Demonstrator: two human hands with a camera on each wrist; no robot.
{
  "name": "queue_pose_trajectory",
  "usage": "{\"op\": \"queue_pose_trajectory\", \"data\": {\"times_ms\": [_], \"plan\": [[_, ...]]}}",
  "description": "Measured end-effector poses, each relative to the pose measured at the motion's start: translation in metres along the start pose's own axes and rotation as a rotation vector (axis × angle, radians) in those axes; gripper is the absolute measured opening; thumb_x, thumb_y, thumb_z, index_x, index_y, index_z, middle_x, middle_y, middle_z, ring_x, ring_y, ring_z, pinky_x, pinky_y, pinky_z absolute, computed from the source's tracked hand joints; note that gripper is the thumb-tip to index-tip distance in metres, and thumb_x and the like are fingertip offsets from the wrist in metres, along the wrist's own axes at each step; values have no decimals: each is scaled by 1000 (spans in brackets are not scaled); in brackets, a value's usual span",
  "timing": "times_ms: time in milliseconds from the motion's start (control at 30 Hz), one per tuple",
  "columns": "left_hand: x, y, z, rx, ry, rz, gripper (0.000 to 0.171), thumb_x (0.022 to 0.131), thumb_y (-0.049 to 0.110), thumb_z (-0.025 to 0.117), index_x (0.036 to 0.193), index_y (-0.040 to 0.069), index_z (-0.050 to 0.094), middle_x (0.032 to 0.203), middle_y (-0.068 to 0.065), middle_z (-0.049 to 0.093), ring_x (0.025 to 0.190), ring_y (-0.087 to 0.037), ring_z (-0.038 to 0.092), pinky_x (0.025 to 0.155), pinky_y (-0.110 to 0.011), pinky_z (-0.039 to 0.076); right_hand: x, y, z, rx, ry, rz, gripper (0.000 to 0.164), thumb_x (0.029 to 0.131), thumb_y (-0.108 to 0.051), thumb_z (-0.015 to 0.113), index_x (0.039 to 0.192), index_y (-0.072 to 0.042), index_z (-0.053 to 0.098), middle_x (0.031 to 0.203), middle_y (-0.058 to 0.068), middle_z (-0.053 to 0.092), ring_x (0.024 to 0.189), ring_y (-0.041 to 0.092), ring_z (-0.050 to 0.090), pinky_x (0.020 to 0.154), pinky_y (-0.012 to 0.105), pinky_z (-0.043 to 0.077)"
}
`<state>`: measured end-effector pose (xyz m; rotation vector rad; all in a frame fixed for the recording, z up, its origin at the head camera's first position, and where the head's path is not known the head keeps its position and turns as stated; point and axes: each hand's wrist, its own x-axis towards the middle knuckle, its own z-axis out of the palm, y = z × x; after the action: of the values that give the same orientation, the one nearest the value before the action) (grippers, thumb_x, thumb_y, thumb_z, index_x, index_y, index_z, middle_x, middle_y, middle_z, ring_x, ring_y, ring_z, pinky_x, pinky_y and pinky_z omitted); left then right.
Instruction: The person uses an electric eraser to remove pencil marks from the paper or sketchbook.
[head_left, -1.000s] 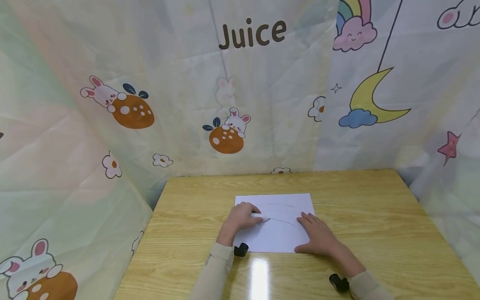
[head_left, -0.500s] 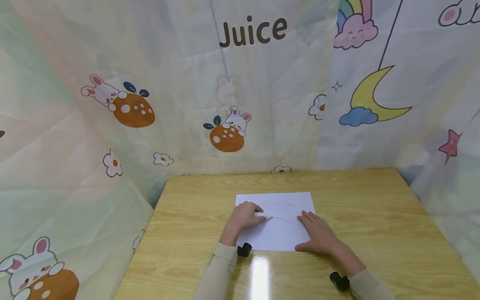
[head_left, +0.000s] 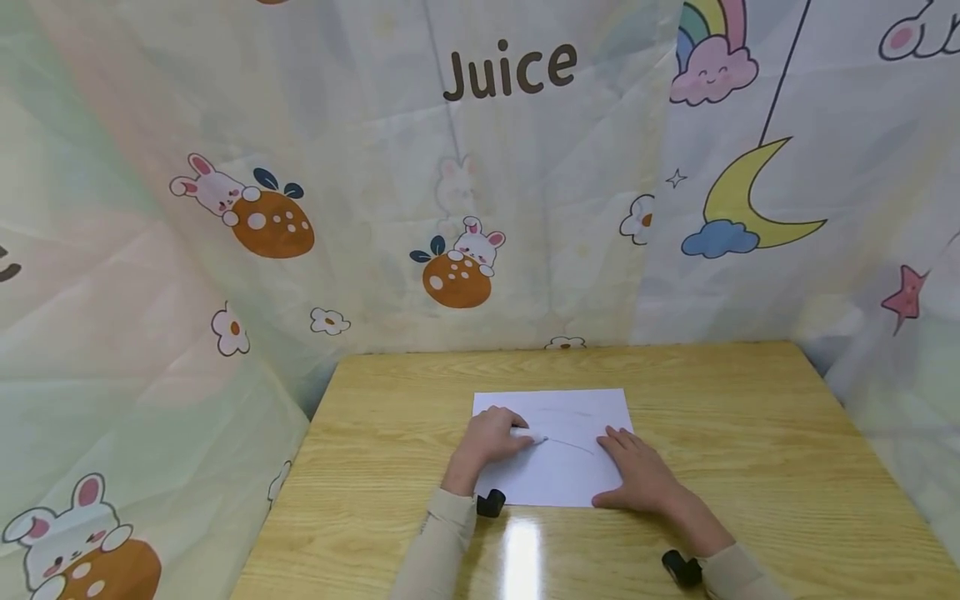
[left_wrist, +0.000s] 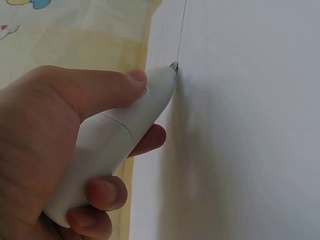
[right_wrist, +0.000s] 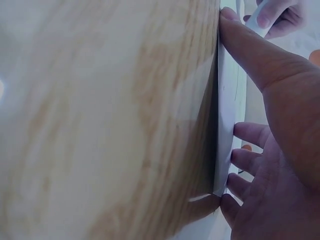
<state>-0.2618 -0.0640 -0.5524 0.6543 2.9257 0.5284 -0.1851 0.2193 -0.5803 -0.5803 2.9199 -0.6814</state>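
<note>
A white sheet of paper point(head_left: 540, 487) lies on the wooden table. My left hand point(head_left: 491, 437) grips a white pen-style cutter point(left_wrist: 100, 150) over the left half of the sheet. In the left wrist view, its small metal tip point(left_wrist: 174, 65) meets the paper at the end of a thin dark line point(left_wrist: 182, 30). My thumb presses along the cutter's top while the fingers curl beneath it. Spread over the sheet's right side, my right hand point(head_left: 637, 471) has its fingers and thumb on the paper. A fainter second line point(head_left: 566, 412) runs farther back on the sheet.
The wooden table point(head_left: 375, 467) extends around the sheet on all sides. Behind it and at the sides hangs a printed cloth point(head_left: 360, 167) with rabbits, a moon and flowers. Black wrist cameras sit by the left wrist point(head_left: 491, 503) and right wrist point(head_left: 681, 570).
My left hand and the cutter have shifted slightly to the right along the line on the paper. The right hand keeps its place on the sheet. The head view has shifted a little.
</note>
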Motion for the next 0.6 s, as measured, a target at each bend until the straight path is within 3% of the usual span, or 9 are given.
{"op": "queue_pose_trajectory", "data": {"times_ms": [233, 367, 600], "plan": [[-2, -1, -1, 11, -31, 13, 24, 83, 43, 74, 96, 23, 79, 89, 14, 70, 83, -7, 62, 69, -27, 47, -1, 0, 2, 25, -11, -6, 105, 65, -67, 77, 141, -1, 47, 149, 23, 35, 136, 47, 27, 104, 63, 25], [0, 1, -1, 4, -17, 36, 24, 84, 43, 74, 96, 23, 78, 89, 14, 70, 84, -8, 62, 70, -27, 48, -1, 0, 2, 21, 3, 1, 105, 65, -68, 77, 141, -2, 47, 150, 23, 35, 137, 46, 27, 104, 63, 25], [2, 2, -5, 19, -27, 12, 24, 83, 43, 75, 96, 23, 79, 89, 13, 70, 83, -7, 62, 70, -27, 47, 1, 2, -2, 21, -7, -11, 106, 66, -69, 76, 140, -1, 47, 149, 24, 34, 136, 48, 27, 104, 63, 25]]}}
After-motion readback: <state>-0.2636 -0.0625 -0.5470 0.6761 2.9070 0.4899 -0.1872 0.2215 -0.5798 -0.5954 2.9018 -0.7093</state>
